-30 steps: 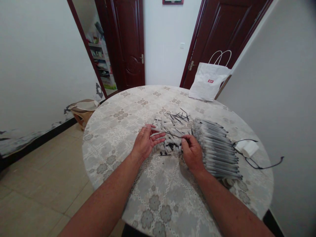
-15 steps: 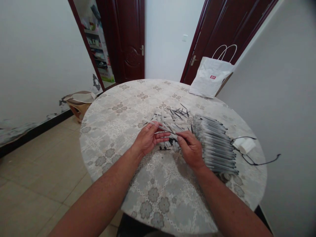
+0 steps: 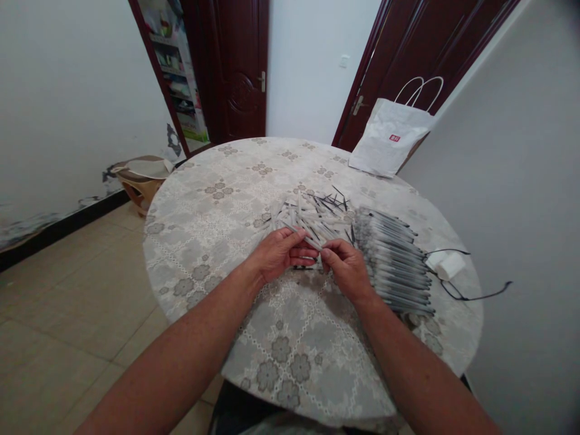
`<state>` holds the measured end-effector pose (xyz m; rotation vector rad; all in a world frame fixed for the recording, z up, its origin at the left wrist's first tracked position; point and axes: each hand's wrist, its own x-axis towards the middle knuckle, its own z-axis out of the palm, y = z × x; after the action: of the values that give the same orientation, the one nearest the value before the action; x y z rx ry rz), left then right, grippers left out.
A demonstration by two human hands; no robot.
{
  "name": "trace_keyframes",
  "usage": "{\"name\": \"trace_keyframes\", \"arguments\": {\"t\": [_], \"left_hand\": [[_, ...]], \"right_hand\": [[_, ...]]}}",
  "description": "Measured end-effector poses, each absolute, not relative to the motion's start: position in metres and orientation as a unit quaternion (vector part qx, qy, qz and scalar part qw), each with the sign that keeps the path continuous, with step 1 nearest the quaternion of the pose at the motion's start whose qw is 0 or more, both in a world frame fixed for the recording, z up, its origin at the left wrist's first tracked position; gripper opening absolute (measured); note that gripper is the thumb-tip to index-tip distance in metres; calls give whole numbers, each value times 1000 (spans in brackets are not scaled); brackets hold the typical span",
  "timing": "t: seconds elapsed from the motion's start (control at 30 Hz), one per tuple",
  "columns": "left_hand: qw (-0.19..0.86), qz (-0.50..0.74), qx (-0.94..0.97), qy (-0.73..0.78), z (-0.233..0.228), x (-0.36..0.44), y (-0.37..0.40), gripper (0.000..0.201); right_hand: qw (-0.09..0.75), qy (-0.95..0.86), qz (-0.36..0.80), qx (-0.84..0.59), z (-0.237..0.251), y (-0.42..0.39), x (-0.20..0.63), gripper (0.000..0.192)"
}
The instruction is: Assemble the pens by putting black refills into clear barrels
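Note:
Between my two hands is a slim, clear pen barrel (image 3: 312,242), held slanting down to the right. My left hand (image 3: 280,252) pinches it between thumb and forefinger, the other fingers curled loosely below. At the barrel's right end, the closed fingertips of my right hand (image 3: 347,269) meet it; whether they also grip a thin refill is hidden. Just beyond my hands lies a loose pile of clear barrels (image 3: 283,212), with thin black pieces (image 3: 334,203) scattered among and behind them. To the right of my right hand, several dark-tipped pens (image 3: 401,260) lie side by side.
A round table (image 3: 190,211) with a patterned cloth carries everything. Black-framed glasses (image 3: 462,297) and a white crumpled item (image 3: 446,266) lie at its right edge. A white paper bag (image 3: 392,136) stands at the back right. A stool (image 3: 142,181) is on the floor at left.
My left hand has moved slightly right, closer to my right hand. The dark thin piece seen between them earlier no longer shows, and the barrel's end now reaches my right fingertips.

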<state>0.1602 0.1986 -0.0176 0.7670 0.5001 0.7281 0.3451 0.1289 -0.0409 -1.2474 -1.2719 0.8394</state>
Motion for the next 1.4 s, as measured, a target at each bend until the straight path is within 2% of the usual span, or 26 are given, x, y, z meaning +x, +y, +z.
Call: {"name": "trace_keyframes", "arguments": {"t": [0.13,0.27,0.37,0.43,0.6,0.7,0.77,0.9,1.0,1.2,1.4], "left_hand": [[836,404,291,231,-15,156,206,19],[817,469,224,251,-15,153,215,19],[806,484,227,255,-15,153,215,17],[800,488,240,253,-15,154,213,18],[792,490,264,252,-14,155,209,21],[790,488,272,252,-15,155,208,23],[790,485,276,253,-17,156,208,23],[796,465,302,242,-18,157,207,22],[809,438,317,232,-19,158,206,21],[816,416,331,228,-17,159,203,17],[816,405,340,233,-17,159,202,18]], "right_hand": [[498,-633,250,-538,-42,129,346,18],[310,-784,92,-530,-41,127,339,22],[169,-807,32,-566,-38,124,328,22],[104,-802,10,-588,-35,124,321,20],[53,-792,3,-609,-34,125,314,13],[91,-781,8,-618,-41,127,318,13],[181,-765,22,-617,-45,129,322,15],[416,-680,82,-598,-45,130,331,18],[511,-599,159,-596,-43,130,336,22],[599,-491,324,-544,-46,135,338,30],[614,-470,349,-530,-47,137,337,28]]}}
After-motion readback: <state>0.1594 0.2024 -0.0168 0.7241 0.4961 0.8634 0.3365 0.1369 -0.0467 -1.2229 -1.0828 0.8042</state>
